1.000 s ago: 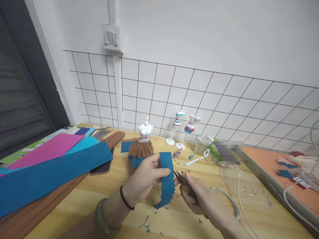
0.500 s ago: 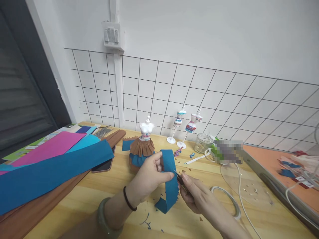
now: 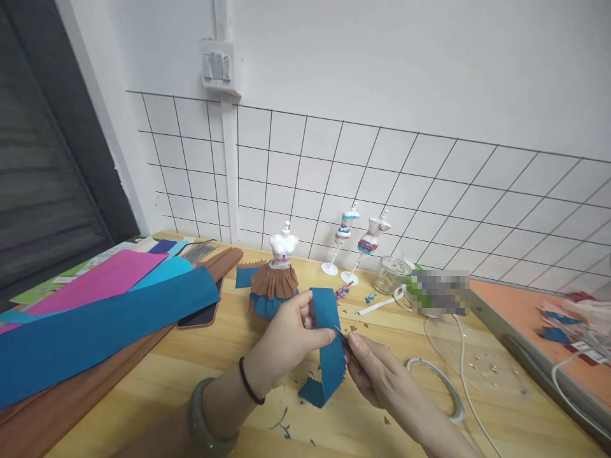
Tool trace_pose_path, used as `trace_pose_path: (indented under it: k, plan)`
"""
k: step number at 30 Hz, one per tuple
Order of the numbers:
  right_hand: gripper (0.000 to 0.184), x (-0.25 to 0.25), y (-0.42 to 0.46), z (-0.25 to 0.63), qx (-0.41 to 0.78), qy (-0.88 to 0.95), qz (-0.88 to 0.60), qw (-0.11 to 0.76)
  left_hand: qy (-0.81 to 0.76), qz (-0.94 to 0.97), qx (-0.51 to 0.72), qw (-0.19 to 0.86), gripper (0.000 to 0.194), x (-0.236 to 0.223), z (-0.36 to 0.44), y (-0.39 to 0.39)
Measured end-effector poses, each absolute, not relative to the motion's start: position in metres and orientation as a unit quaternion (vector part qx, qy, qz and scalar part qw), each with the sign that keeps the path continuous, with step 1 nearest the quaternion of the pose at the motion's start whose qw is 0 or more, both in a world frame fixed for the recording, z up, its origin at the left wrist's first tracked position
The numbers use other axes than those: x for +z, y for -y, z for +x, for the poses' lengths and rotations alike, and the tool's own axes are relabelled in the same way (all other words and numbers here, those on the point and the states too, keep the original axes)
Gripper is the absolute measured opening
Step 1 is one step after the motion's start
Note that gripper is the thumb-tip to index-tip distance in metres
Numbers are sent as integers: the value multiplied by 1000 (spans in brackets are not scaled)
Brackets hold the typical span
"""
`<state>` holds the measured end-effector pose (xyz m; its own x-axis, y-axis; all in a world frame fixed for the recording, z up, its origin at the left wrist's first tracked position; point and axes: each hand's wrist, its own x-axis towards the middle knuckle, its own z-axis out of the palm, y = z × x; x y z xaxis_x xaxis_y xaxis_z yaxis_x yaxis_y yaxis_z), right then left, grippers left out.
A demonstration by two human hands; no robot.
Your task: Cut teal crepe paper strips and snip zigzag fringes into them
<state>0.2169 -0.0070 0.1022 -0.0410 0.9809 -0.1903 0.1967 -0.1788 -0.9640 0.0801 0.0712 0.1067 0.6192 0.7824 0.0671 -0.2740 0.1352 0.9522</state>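
Note:
My left hand [image 3: 293, 327] pinches a blue fabric strip [image 3: 329, 366] between thumb and fingers. The strip hangs down and curls back at its lower end, with zigzag notches along its right edge. My right hand [image 3: 379, 369] grips small dark scissors [image 3: 347, 341], mostly hidden by the fingers, with the tips at the strip's right edge beside my left thumb. Just behind my left hand stands a small white dress form [image 3: 283, 245] wearing a brown and blue gathered skirt [image 3: 274, 282]. Blue scraps [image 3: 285, 426] lie on the table below the strip.
Blue, pink and brown fabric pieces [image 3: 105, 337] are spread at the left, partly over a phone [image 3: 203, 312]. Two painted dress forms [image 3: 372, 238], a glass jar [image 3: 392, 273] and a white cable [image 3: 462, 369] are farther right. A tape roll [image 3: 442, 385] lies beside my right hand.
The whole view has shifted slightly. My hands keep nearly the same hold, and the scissor tips remain at the strip's right edge.

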Motion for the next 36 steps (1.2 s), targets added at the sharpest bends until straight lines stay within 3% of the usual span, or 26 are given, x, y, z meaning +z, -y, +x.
trace_pose_path:
  k: [36]
  plan:
    - [42,100,5,217,494,496,-595,394,-218,522,374,735,20,105,79,-71]
